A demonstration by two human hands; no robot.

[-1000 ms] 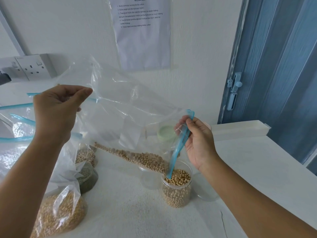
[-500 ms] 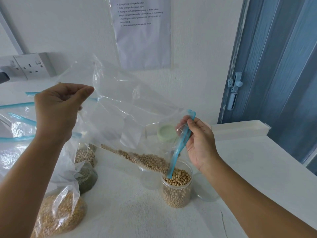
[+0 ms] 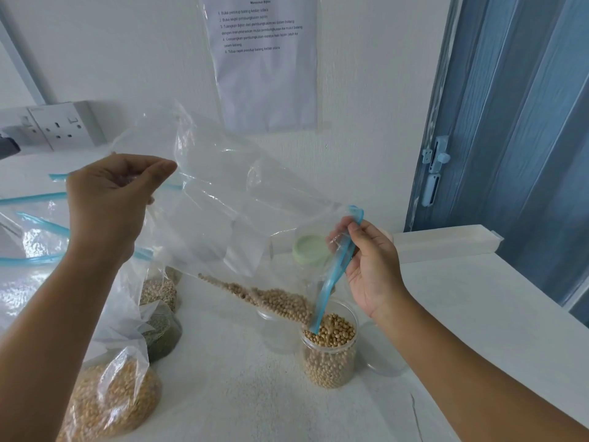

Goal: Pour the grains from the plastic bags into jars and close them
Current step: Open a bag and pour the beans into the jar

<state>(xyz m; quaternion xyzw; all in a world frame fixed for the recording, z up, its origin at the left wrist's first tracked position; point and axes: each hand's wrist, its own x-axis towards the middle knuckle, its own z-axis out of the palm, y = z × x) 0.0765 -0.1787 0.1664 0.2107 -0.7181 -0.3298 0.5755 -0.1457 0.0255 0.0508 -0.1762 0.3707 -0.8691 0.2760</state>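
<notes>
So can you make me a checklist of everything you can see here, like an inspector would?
Surface: white counter, rough texture, a crack near the front.
Job's things: tilted zip bag pouring soybeans into open jar, nearly full; empty jars behind and beside it; green-lidded jar behind.
Clutter: more grain bags at left, corn bag in front.
Grippers: left hand pinches the bag's bottom up; right hand grips its blue zip mouth.
Cables: nothing seen.
Surroundings: wall socket, instruction sheet, blue folding door.

A clear bag (image 3: pixel 223 218) with blue zip strip (image 3: pixel 334 275), tan soybeans (image 3: pixel 331 333), pale green lid (image 3: pixel 310 247), blue door (image 3: pixel 516 122).
</notes>
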